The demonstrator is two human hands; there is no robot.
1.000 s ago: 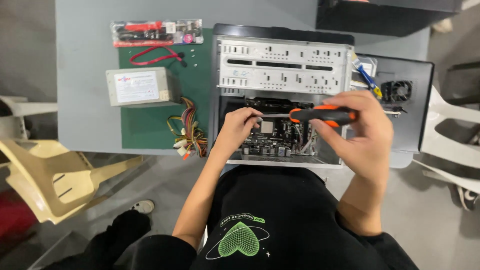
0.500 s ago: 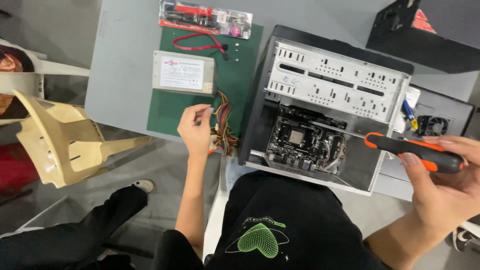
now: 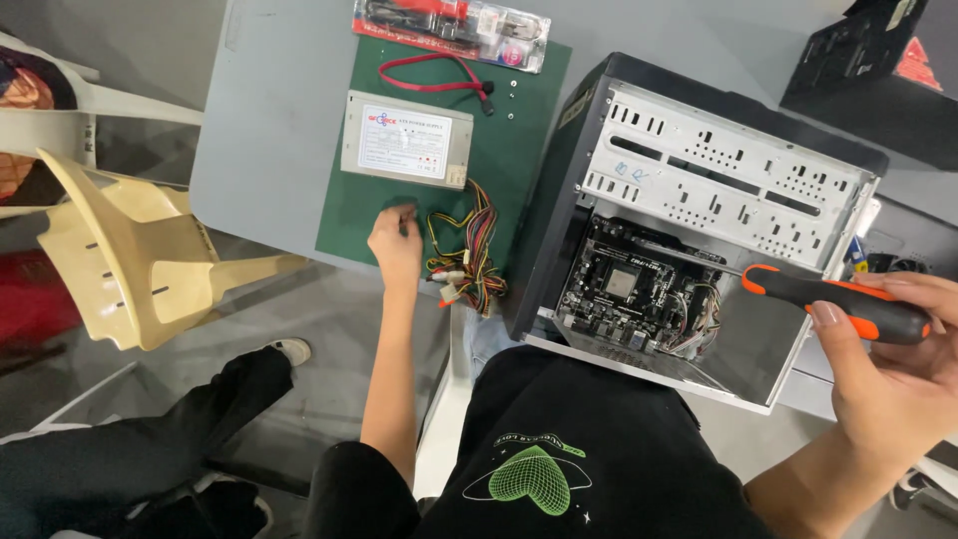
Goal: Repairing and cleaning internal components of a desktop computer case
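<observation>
1. Grey and smooth, the table (image 3: 279,130) carries a dark green mat (image 3: 519,150) at its near edge, with bare concrete floor (image 3: 319,309) showing below it.
2. On the right, the right hand (image 3: 888,369) is wrapped around a screwdriver (image 3: 833,304) with a chunky black and orange handle, thumb laid along the grip; it is held level just near the open side of the computer case.
3. Beside it stands the computer case (image 3: 718,180), a black box with a perforated bare-metal drive cage on top. Its side panel is off, showing a dark motherboard (image 3: 629,289) packed with small parts and thin wires.
4. On the left, the left hand (image 3: 396,240) rests on the near part of the mat with fingers curled in; whether it holds anything small I cannot tell.
5. Just right of that hand lies a bundle of cables (image 3: 469,250), yellow, red and black strands ending in pale plastic plugs.
6. These cables run up to a power supply (image 3: 407,140), a flat grey metal box with a white label, lying on the mat just beyond the hand.
7. Farther off lie a looped red cable (image 3: 439,75) and a clear plastic pack of tools (image 3: 449,25).
8. At far left stands a cream plastic chair (image 3: 130,250).
</observation>
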